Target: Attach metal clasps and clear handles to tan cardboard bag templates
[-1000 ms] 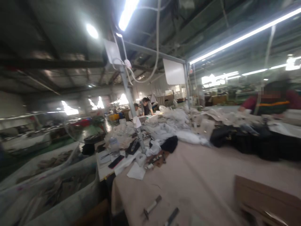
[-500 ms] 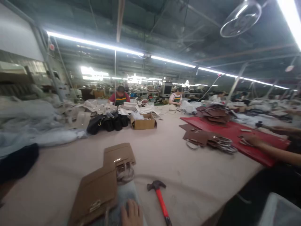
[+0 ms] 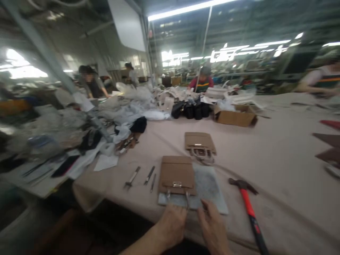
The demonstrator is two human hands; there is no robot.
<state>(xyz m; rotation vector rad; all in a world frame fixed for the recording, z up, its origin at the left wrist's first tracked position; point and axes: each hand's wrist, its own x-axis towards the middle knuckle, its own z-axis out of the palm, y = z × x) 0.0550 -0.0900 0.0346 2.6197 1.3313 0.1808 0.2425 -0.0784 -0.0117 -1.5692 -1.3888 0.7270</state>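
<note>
A brown handbag (image 3: 177,173) with a silver clasp lies flat, its handles toward me, on a grey-white slab (image 3: 209,184). My left hand (image 3: 172,221) is closed at the near end of its handles. Right of it, over the slab's front edge, my right hand (image 3: 212,225) has its fingers curled together; a small dark spot shows between them, too blurred to name. Just beyond lies a second brown handbag (image 3: 199,140), its handles by the slab's far edge. To the right rests a claw hammer (image 3: 248,203) with a red and black handle.
Several slim metal tools (image 3: 149,175) lie left of the slab. Farther back are black pouches (image 3: 190,109), a cardboard box (image 3: 236,117) and heaps of plastic wrap (image 3: 132,102). A slanted metal post (image 3: 42,53) stands at left. Other people work across the table.
My view has swung left and down. The near handbag now lies squarely on the slab, apart from the second one. Both my hands are now in view; earlier one lay flat on the slab.
</note>
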